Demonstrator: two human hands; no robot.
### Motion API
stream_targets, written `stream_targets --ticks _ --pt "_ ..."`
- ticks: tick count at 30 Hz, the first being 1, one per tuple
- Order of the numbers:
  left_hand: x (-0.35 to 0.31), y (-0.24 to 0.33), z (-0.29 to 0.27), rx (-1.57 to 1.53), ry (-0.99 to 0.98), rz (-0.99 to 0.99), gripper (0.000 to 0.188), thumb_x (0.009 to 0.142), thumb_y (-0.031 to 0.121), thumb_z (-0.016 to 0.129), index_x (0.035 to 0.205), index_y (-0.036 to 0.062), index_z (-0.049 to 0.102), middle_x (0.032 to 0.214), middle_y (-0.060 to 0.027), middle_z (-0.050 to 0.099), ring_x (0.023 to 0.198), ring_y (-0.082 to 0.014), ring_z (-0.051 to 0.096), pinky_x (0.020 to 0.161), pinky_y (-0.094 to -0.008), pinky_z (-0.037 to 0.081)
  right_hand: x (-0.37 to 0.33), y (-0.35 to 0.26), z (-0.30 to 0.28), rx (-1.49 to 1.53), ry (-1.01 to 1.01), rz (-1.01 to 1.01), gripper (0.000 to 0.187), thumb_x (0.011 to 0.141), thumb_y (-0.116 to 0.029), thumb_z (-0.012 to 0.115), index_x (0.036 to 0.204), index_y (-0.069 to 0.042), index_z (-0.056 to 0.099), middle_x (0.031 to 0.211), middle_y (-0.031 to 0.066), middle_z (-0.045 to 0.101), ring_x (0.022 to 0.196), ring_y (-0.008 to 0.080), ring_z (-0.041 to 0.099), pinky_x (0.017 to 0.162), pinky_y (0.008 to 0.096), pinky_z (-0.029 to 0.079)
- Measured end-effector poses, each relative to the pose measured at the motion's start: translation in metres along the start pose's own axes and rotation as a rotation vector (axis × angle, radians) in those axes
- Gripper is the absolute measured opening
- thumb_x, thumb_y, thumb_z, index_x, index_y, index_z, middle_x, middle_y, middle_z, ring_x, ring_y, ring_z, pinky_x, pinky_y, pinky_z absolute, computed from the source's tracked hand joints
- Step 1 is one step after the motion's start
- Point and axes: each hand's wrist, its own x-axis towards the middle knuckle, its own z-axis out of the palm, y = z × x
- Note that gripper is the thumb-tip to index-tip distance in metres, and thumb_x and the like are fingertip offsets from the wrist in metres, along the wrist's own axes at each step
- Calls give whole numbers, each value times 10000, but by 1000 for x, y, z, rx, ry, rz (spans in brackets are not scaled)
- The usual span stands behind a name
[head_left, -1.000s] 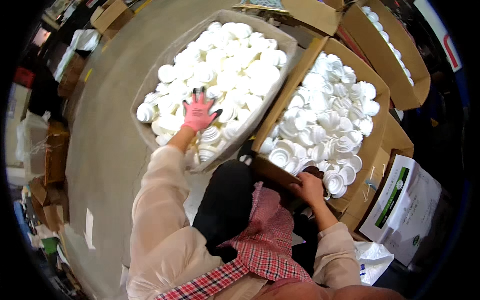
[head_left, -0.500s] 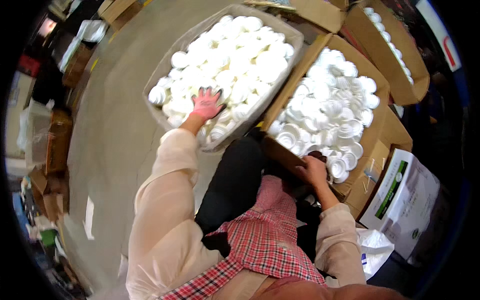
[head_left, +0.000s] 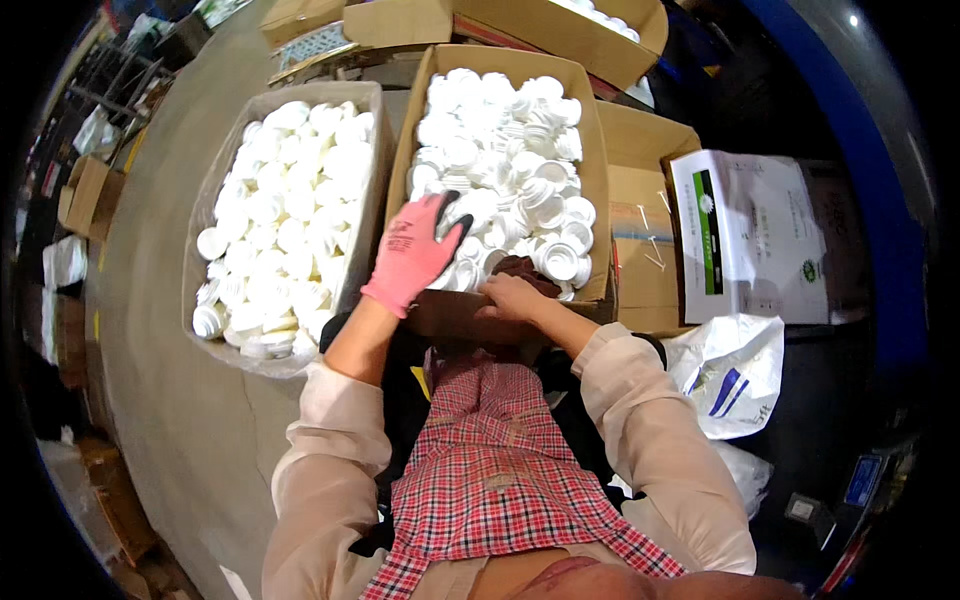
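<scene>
My left hand, in a pink glove with dark fingertips, is over the near left edge of a cardboard box. Its thumb and fingers are spread, and I see nothing held in it. White ribbed round caps fill the box in a loose heap. At the near wall my bare right hand has its fingers closed on a dark brown cloth, which lies against the caps. To the left stands a plastic-lined bin heaped with more white round pieces.
Right of the box lies an opened carton with thin white sticks on it. Beyond are a white printed carton and a white plastic bag. At the back stands another cardboard box with white pieces.
My left hand has moved right, from the heap in the lined bin to the cardboard box. The view has turned to the right. My right hand stays at the box's near edge with the brown cloth.
</scene>
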Motion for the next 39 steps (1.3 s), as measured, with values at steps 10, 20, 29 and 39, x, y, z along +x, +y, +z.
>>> stream_targets --ticks 10,20,29,39 --pt "-7 1 75 232 -498 39 484 878 377 600 1201 17 566 1117 -193 630 1063 -346 595 912 -423 471 8 81 -62 -52 618 420 705 750 -159 719 1392 -165 429 1321 224 442 1211 419 439 935 495 456" --pt "-4 -18 80 220 -624 55 494 881 381 591 1225 28 556 1134 -188 610 1065 -341 590 907 -421 469 66 151 -88 45 370 369 510 822 -28 530 1281 -245 561 1090 184 634 987 417 610 812 472 502" --pt "1 -26 76 242 -510 40 441 883 405 572 1151 55 592 1080 -170 636 1031 -340 606 878 -430 471 -18 -50 -189 210 633 -95 419 767 30 588 1176 -60 561 1095 149 611 906 323 628 791 396 515" --pt "-3 -20 88 202 -602 -60 499 900 448 540 1174 32 573 1158 -180 636 1120 -332 588 927 -427 471 -127 -287 -292 -306 815 -1043 132 739 -79 611 868 -72 581 840 95 580 714 280 612 570 353 494"
